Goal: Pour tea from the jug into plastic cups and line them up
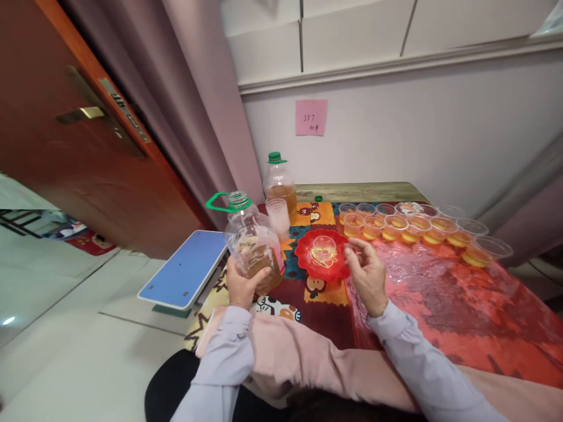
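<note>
Steadying an open, green-handled jug (259, 261) at the centre-left of the frame, a person's left hand (241, 287) curves around its lower side, thumb forward, the fingers partly hidden behind it. The right hand (368, 278) is half open, fingers loosely bent, its tips at the right rim of a scalloped red plate (303, 253); whether they pinch anything cannot be told.

Two uneven rows of clear cups holding amber liquid (419, 225) line the right of the frame, suggesting that much of the pouring is done. A single cup (324, 249) sits inside the plate, its level too faint to read. A nested stack of cups (278, 217) stands just behind the jug, apparently unused, and a second jug (281, 196), capped and partly full, rests near the wall (396, 129). A loose green cap (318, 198) lies at upper centre.

The broadest stretch of tabletop, a glossy red covering (431, 293), spreads below the cups toward the lower right. Room looks tighter at left, where jug and stack crowd the table's edge beside a blue-topped stool (185, 266). Pink fabric (299, 343) borders the near edge at lower centre, and the closely set cups leave little space between their rims.
</note>
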A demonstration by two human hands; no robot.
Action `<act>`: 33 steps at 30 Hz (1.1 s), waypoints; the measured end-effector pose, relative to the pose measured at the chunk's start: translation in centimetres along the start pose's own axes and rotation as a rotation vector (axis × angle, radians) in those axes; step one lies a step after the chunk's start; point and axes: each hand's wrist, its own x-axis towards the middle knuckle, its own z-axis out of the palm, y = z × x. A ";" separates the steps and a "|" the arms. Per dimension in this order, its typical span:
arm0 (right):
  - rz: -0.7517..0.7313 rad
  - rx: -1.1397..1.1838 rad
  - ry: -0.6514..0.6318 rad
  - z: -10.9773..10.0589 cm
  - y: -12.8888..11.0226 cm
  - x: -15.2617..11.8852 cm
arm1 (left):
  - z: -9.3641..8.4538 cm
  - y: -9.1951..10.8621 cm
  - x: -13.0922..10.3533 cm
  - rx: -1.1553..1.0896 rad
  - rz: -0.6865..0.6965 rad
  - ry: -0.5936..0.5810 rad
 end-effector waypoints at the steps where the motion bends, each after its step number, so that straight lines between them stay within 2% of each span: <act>1: 0.008 0.025 -0.069 0.8 -0.6 -0.9 | -0.1 0.8 -0.1 0.013 -0.004 -0.011; 6: 0.123 0.223 -0.448 4.9 -3.4 -3.9 | -1.4 6.0 -0.2 0.114 -0.003 -0.159; 10: 0.310 0.479 -0.625 7.5 -4.2 -4.6 | -2.6 10.1 -0.3 0.268 -0.045 -0.319; 13: 0.440 0.645 -0.739 8.2 -3.8 -5.3 | -3.2 12.3 -0.5 0.381 -0.035 -0.430; 16: 0.532 0.709 -0.755 8.1 -3.0 -6.2 | -3.7 13.3 -0.7 0.503 -0.007 -0.490; 19: 0.552 0.708 -0.732 8.1 -2.1 -6.8 | -4.0 13.2 -0.8 0.621 -0.021 -0.505; 25: 0.525 0.696 -0.669 8.6 -0.8 -6.3 | -3.6 13.7 -0.3 0.757 -0.057 -0.537; 33: 0.437 0.728 -0.587 8.8 -0.5 -6.3 | -2.3 15.1 1.0 1.002 -0.002 -0.561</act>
